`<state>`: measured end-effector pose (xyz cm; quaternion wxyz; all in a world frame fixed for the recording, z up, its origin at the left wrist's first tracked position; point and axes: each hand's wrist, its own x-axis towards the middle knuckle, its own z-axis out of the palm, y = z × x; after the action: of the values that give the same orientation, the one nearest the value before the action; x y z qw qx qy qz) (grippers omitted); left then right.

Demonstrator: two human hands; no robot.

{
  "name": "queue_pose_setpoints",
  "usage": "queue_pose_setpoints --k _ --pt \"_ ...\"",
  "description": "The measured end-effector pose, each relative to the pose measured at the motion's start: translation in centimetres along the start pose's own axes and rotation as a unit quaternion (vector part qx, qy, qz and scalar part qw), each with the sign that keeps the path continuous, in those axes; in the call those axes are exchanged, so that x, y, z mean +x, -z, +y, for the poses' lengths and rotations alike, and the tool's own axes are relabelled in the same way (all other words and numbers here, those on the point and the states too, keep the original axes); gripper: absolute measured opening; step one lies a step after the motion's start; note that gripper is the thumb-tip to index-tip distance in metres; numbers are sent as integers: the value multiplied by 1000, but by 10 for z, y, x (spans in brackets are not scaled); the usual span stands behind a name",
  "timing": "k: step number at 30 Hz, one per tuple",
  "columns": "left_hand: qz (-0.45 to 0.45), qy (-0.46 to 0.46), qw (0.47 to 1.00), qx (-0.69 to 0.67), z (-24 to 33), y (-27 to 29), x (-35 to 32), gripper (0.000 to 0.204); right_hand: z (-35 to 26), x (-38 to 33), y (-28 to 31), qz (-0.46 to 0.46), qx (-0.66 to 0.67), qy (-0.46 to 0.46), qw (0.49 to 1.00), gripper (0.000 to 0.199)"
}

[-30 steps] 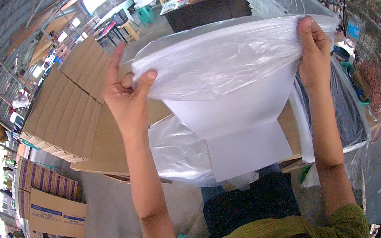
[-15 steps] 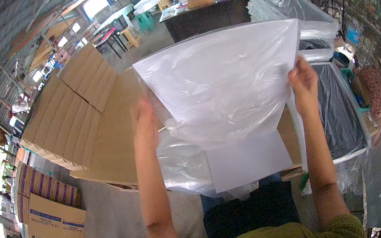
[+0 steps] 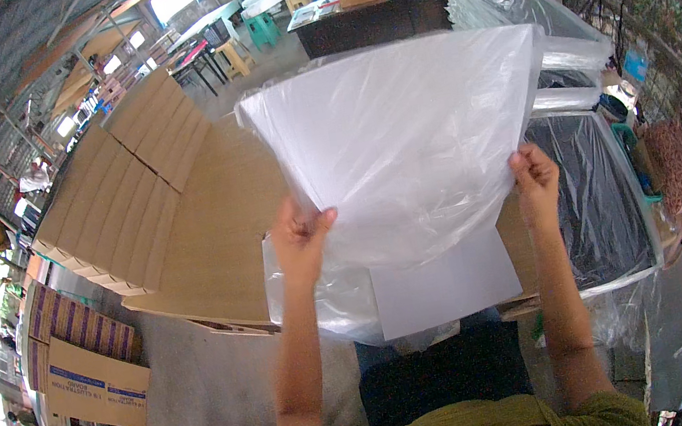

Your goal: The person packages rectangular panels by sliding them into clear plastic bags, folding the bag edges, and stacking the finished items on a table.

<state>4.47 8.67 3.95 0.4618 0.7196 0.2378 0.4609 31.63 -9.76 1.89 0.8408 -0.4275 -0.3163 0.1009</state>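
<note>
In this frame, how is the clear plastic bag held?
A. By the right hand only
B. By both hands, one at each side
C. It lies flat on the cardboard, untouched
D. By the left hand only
B: the left hand and the right hand each grip a lower side of the clear plastic bag, raised above the cardboard.

Sleeves: olive-green, bunched up at the elbows of both arms.
Forearms: bare, no watch or bands visible.
Left hand (image 3: 302,239): bare, no glove.
Right hand (image 3: 535,180): bare, no glove.
Lap: dark fabric.

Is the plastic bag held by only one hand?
No, the left hand and the right hand each grip a lower side of the bag.
</note>
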Motion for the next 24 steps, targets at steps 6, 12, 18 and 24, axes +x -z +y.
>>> queue_pose_setpoints --k 6,12,18,24 --pt "-4 -181 940 289 -6 -21 -61 73 -3 -28 2 2 -103 -33 994 59" --pt "-31 84 971 220 39 -15 -118 68 -67 -72 1 -280 -415 -43 865 88" --pt "-62 151 934 318 8 6 -192 57 -50 -124 49 -313 -545 -121 768 71" --pt "-125 224 880 399 49 19 -245 55 -96 -175 67 -341 -554 -206 731 61"
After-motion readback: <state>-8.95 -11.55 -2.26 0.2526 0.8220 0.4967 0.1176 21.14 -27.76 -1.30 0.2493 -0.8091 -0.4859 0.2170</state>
